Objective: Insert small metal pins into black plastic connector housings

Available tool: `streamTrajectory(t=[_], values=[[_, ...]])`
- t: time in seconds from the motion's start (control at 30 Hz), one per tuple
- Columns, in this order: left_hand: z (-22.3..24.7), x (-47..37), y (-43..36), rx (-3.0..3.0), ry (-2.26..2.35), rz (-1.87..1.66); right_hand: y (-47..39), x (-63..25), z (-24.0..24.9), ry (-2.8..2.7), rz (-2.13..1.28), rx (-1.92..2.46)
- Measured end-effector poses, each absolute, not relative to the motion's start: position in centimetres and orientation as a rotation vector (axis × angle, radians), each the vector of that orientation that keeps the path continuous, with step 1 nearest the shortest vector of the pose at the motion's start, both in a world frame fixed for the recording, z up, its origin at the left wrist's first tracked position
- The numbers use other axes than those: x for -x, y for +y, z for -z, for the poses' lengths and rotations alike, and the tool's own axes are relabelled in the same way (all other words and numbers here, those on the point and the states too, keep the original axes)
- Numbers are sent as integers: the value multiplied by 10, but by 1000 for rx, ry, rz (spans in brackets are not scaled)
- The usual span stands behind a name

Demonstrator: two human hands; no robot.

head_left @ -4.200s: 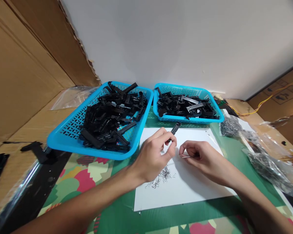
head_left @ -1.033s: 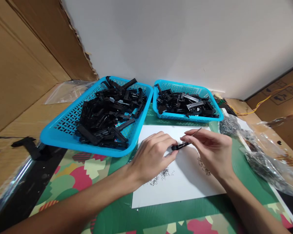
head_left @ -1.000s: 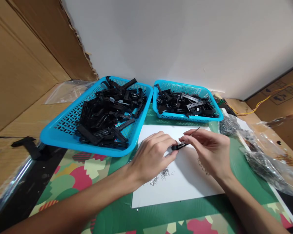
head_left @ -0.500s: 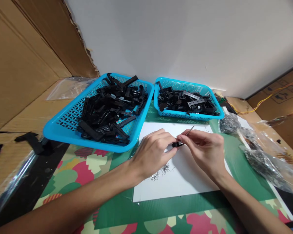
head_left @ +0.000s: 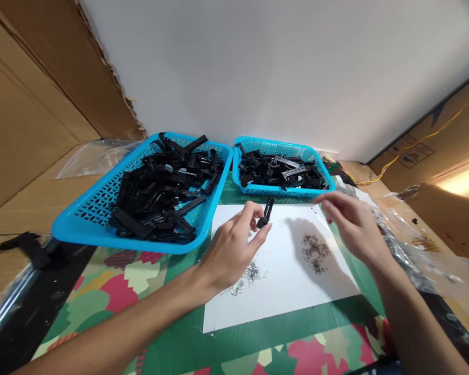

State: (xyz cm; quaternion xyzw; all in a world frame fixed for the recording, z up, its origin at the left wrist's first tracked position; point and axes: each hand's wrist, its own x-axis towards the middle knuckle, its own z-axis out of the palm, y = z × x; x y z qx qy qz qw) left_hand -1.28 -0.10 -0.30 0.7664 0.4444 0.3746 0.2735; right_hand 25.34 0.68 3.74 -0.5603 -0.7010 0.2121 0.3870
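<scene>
The surface, green with patterned patches, carries everything at the middle. Towards its far edge are two blue baskets heaped with black plastic parts: the larger basket to the left, the smaller basket to the right. A white sheet lies in front of the smaller one. Beyond the sheet's right edge are clear plastic bags.

The left hand has a narrow grip, holding one black piece between thumb and fingers, tilted upward above the sheet's far left part. The right hand has just drawn away from that piece and is now over the sheet's far right corner, thumb and forefinger a little apart. I cannot tell whether it holds anything; the thin rod seen in it a moment ago does not show. With the hands well apart, work on the piece by both of them appears to have paused.

Two loose piles of small bent wires lie on the sheet: a silvery pile beside the left hand, and a darker pile near the right edge, which the right hand had been partly hiding.
</scene>
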Motion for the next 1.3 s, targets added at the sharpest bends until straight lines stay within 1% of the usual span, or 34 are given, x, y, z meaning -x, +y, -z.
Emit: streamTrajectory(t=[0.07,0.17,0.33,0.53,0.73,0.9,1.1,1.3], values=[[3,13,-2,-2060,1175,-1022,4,-269,-32,-1957,-574,1575],[3,13,-3,-2112,1119,-1010,-3,-278,-19,-2006,-669,1648],[-2,13,-4,-2208,1013,-966,-2,-276,-9,-2015,-797,1619],[-5,13,-4,-2275,947,-915,8,-271,-13,-2109,-890,1599],[-2,14,-2,-2330,896,-890,8,-273,-17,-2049,-970,1587],[-1,14,-2,-2330,888,-880,2,-272,-18,-1913,-977,1548],[-3,13,-3,-2318,892,-851,-4,-271,-6,-1789,-873,1612],[-3,13,-3,-2332,876,-834,-3,-268,-1,-1708,-883,1622]])
